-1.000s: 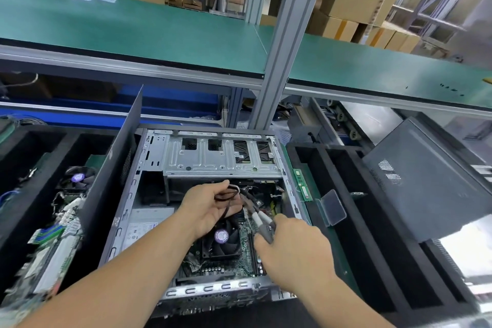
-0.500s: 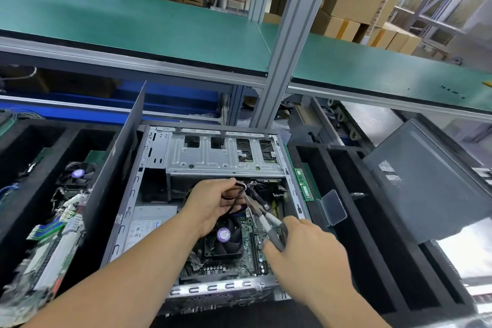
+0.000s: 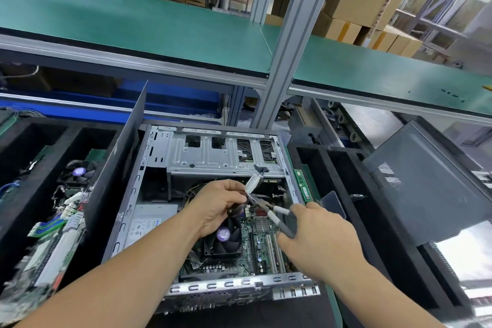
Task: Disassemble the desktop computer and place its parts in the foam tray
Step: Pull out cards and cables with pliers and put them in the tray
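The open desktop case [image 3: 213, 153] lies flat in the middle, its motherboard [image 3: 262, 250] and CPU fan [image 3: 225, 241] exposed. My left hand [image 3: 218, 205] pinches a bundle of thin cables [image 3: 253, 184] above the fan. My right hand [image 3: 316, 239] grips grey-handled pliers [image 3: 277, 217], whose jaws reach the cable at my left fingertips. A black foam tray [image 3: 332, 165] stands right of the case, with a green RAM stick [image 3: 303, 185] along its left edge.
Another black foam tray [image 3: 32, 138] at the left holds a fan, boards and cables. A dark side panel [image 3: 114, 168] leans against the case's left wall. A grey case cover [image 3: 426, 181] rests tilted on the right tray. A metal post [image 3: 290, 42] rises behind the case.
My left hand has lifted the cable bundle slightly up and right. The pliers have moved up with their jaws closing in on the cable at my left fingers.
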